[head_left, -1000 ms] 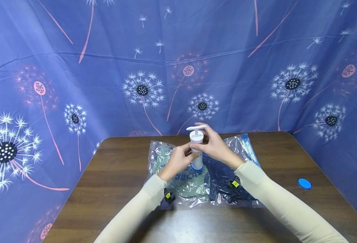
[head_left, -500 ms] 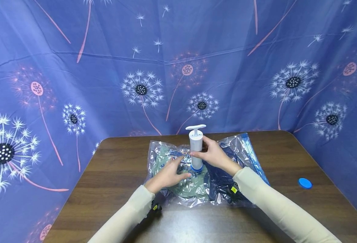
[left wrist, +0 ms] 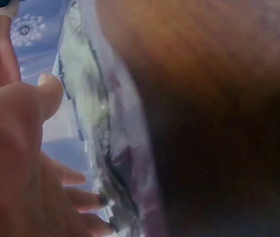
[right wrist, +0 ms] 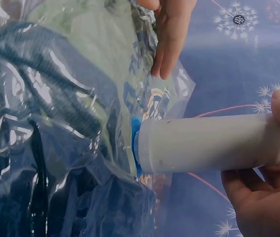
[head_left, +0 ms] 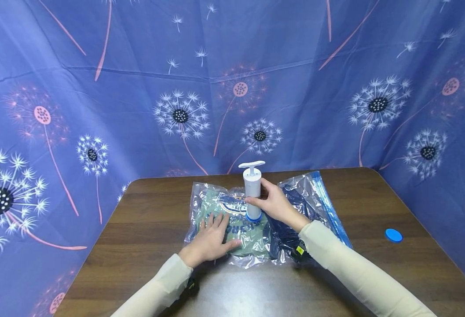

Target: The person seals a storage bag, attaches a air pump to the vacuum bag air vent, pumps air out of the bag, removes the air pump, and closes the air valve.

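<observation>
- We see the right hand (head_left: pixel 273 203) wrapped round the barrel of a white hand pump (head_left: pixel 253 187); thumb on the near side, fingers curled behind it.
- Pump stands upright on the vacuum bag (head_left: pixel 264 220), its blue base ring (head_left: pixel 254 216) seated on the plastic near the bag's middle. T-handle (head_left: pixel 251 165) on top, nobody touching it.
- In the right wrist view we see the pump barrel (right wrist: pixel 209 143) lying across the frame, the blue ring (right wrist: pixel 136 145) pressed against the bag film (right wrist: pixel 56 123), and the right hand's fingers (right wrist: pixel 258 197) under and round the barrel.
- Left hand (head_left: pixel 211 240) lies flat on the bag, fingers straight and spread, palm down, gripping nothing; it sits near-left of the pump, apart from it.
- In the left wrist view we get a blurred close shot: left palm (left wrist: pixel 17 163) against crinkled plastic (left wrist: pixel 100 128); counter wood (left wrist: pixel 219 123) beside it.
- Bag lies flat on the brown counter (head_left: pixel 145 229), centre, towards the far edge. Inside we make out a green printed garment (head_left: pixel 232 211) on the left and a dark blue one (head_left: pixel 291 220) on the right.
- Blue zip strip (head_left: pixel 329 207) runs along the bag's right edge.
- Small blue cap (head_left: pixel 393 235) lies alone on the counter, well apart to the right.
- Blue dandelion-print cloth (head_left: pixel 97 110) hangs behind and at both sides of the counter.
- Both arms in pale cream sleeves (head_left: pixel 355 273).
</observation>
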A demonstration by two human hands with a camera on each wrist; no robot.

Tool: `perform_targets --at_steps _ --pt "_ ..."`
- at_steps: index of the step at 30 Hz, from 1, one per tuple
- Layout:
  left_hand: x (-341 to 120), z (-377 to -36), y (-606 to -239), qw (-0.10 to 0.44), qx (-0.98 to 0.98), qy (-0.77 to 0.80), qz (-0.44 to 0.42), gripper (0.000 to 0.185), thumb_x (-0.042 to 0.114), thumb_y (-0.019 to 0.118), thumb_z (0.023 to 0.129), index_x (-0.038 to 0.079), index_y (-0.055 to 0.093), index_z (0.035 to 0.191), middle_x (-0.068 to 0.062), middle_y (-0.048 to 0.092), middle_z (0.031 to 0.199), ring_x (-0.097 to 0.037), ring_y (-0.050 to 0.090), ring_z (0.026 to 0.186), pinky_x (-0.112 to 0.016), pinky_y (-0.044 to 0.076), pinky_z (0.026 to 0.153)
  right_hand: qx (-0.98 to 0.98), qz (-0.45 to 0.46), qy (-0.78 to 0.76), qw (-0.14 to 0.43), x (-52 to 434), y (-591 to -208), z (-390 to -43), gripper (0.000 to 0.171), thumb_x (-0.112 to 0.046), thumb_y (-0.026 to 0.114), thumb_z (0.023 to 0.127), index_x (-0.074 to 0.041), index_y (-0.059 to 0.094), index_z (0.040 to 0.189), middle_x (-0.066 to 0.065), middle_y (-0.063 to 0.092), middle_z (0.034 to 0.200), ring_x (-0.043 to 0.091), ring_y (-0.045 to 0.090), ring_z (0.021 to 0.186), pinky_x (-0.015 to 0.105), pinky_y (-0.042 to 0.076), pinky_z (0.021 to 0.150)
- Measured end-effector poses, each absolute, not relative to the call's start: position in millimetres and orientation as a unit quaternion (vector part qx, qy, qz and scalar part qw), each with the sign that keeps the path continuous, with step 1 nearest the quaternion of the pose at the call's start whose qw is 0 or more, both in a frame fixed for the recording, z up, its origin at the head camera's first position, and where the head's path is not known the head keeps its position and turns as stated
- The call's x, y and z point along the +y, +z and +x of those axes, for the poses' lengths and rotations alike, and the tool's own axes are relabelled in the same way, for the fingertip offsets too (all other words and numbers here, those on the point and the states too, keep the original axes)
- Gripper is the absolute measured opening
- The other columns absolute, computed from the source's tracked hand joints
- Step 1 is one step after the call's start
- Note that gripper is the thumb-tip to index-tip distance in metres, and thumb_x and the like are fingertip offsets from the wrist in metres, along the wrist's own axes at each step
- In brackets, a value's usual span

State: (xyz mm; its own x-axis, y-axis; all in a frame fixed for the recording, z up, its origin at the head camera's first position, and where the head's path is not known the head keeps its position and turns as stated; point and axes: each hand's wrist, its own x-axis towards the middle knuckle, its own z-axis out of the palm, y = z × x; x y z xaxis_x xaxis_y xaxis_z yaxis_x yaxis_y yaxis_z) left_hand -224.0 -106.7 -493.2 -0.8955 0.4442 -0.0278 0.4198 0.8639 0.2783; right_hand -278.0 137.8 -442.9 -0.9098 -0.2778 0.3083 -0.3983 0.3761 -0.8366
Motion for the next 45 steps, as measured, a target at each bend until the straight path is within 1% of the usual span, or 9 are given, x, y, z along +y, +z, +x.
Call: perform_targets --at_steps 3,8,13,19,26,34,40,45 --pt "-105 -221 -494 0.05 0.966 0.121 0.223 0.099 0.07 0.055 0.095 0.004 0.027 0.162 -0.028 0.024 0.166 -0.056 0.018 0.152 -0.075 0.018 0.119 -0.832 0.206 0.512 0.063 137 -445 -278 0.062 -0.024 0.081 0.091 -0.004 0.054 0.142 0.024 0.068 0.125 0.039 0.072 0.108 0.05 0.061 0.089" --pt "-105 -221 -494 0.06 0.968 0.095 0.225 0.095 0.068 0.055 0.096 0.01 0.025 0.164 -0.028 0.018 0.168 -0.056 0.013 0.153 -0.075 0.017 0.119 -0.837 0.211 0.5 0.068 136 -447 -281 0.064 -0.025 0.081 0.09 -0.006 0.052 0.144 0.023 0.067 0.128 0.04 0.071 0.111 0.05 0.061 0.091" --pt "-106 -222 -497 0.071 0.97 0.082 0.22 0.092 0.069 0.054 0.096 0.015 0.026 0.165 -0.027 0.017 0.169 -0.056 0.012 0.153 -0.074 0.017 0.119 -0.84 0.217 0.495 0.051 137 -448 -282 0.066 -0.027 0.081 0.091 -0.006 0.051 0.146 0.024 0.066 0.131 0.042 0.069 0.115 0.051 0.06 0.092" --pt "-101 -226 -494 0.087 0.969 0.069 0.222 0.092 0.069 0.054 0.095 0.014 0.027 0.164 -0.027 0.017 0.169 -0.056 0.013 0.153 -0.075 0.02 0.118 -0.834 0.228 0.499 0.051 142 -449 -285 0.065 -0.027 0.08 0.092 -0.006 0.051 0.146 0.023 0.066 0.13 0.041 0.07 0.114 0.051 0.06 0.092" --pt "-99 -224 -492 0.095 0.969 0.061 0.221 0.094 0.07 0.056 0.094 0.013 0.029 0.164 -0.027 0.019 0.168 -0.057 0.015 0.152 -0.074 0.023 0.118 -0.831 0.251 0.495 0.041 146 -450 -287 0.059 -0.026 0.079 0.092 -0.004 0.054 0.141 0.022 0.069 0.125 0.038 0.071 0.109 0.048 0.061 0.09" --pt "-99 -225 -491 0.093 0.97 0.061 0.218 0.095 0.07 0.057 0.094 0.013 0.028 0.164 -0.027 0.019 0.168 -0.056 0.015 0.153 -0.074 0.023 0.118 -0.829 0.269 0.49 0.027 149 -445 -290 0.059 -0.026 0.078 0.093 -0.005 0.054 0.142 0.02 0.069 0.126 0.036 0.071 0.11 0.049 0.06 0.091" --pt "-98 -226 -490 0.097 0.97 0.054 0.217 0.095 0.071 0.056 0.093 0.014 0.028 0.164 -0.026 0.018 0.169 -0.056 0.015 0.153 -0.074 0.023 0.118 -0.823 0.291 0.488 0.003 153 -443 -290 0.06 -0.023 0.076 0.095 -0.005 0.051 0.147 0.021 0.068 0.13 0.037 0.069 0.116 0.052 0.058 0.096" --pt "-97 -227 -491 0.097 0.971 0.053 0.214 0.095 0.071 0.056 0.093 0.014 0.028 0.164 -0.026 0.018 0.169 -0.055 0.014 0.153 -0.073 0.023 0.118 -0.818 0.294 0.494 -0.012 153 -443 -293 0.062 -0.023 0.076 0.095 -0.005 0.049 0.148 0.021 0.067 0.131 0.037 0.068 0.117 0.051 0.058 0.097"
